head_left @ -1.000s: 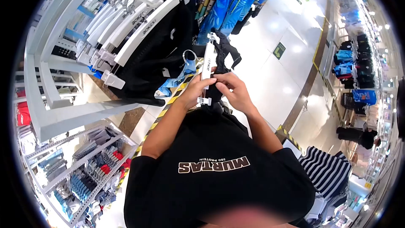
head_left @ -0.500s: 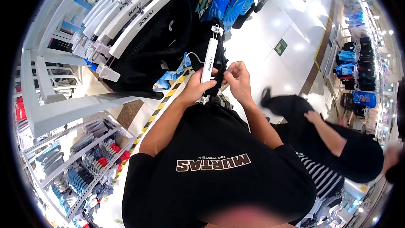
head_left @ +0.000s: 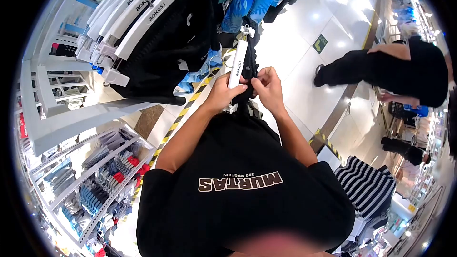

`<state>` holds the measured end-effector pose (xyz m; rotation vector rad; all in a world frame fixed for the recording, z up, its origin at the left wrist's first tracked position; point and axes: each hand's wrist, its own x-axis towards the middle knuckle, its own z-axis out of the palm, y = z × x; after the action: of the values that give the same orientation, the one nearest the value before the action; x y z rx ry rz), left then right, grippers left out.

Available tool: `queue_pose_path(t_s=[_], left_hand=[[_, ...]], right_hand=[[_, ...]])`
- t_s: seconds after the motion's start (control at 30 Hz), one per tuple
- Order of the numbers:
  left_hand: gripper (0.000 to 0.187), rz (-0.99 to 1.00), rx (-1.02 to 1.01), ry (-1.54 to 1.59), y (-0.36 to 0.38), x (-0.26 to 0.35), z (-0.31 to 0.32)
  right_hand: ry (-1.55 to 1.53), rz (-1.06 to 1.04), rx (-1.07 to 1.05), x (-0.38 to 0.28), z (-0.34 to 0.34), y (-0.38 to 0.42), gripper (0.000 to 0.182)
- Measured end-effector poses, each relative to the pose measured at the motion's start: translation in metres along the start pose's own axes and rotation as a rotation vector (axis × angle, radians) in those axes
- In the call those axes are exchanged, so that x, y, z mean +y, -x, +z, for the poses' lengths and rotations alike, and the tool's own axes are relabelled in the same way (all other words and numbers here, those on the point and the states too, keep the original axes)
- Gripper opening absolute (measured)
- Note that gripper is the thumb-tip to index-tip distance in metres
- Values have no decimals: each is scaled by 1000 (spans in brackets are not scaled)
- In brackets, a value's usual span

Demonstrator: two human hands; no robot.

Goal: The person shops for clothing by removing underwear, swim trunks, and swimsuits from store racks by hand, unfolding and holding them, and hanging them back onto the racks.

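Held in front of my chest is a white clip hanger [head_left: 239, 62] marked BOKESI, with its metal hook pointing left. My left hand [head_left: 222, 93] is closed round the hanger's lower part, thumb across its front. A black garment [head_left: 249, 70], bunched at the waistband, hangs along the hanger's right side near the upper clip [head_left: 247, 30]. My right hand [head_left: 269, 88] pinches the edge of this garment between thumb and fingers. The garment's lower part is hidden behind my hands and blends with my black T-shirt [head_left: 247, 152].
On the left rack [head_left: 71, 121], several white hangers carry black shorts [head_left: 166, 52]. Blue patterned shorts [head_left: 247, 0] hang behind. Folded clothes fill a low shelf [head_left: 95, 181]. A person in black [head_left: 381, 69] is at the right, and striped clothing [head_left: 364, 185] lies nearer me.
The person in black has moved up and away on the right, uncovering the striped clothing. My hands keep hold of hanger and garment, and my right fingers have shifted slightly. The view has moved a little.
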<state>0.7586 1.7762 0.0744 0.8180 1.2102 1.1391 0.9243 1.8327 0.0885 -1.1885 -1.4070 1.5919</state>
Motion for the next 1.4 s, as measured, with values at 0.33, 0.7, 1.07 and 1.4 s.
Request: queue_pose_path(t_s=[0.33, 0.7, 1.07, 1.4], left_hand=[[29, 129, 227, -316, -3, -8, 0], [29, -11, -19, -31, -1, 11, -5], [36, -78, -174, -53, 3, 43, -55], [53, -249, -11, -77, 11, 48, -64]], right_hand=[[318, -129, -134, -5, -17, -5, 20], [-58, -127, -180, -14, -3, 4, 17], [-241, 4, -3, -7, -26, -30, 26], [-358, 80, -176, -16, -37, -19, 16]])
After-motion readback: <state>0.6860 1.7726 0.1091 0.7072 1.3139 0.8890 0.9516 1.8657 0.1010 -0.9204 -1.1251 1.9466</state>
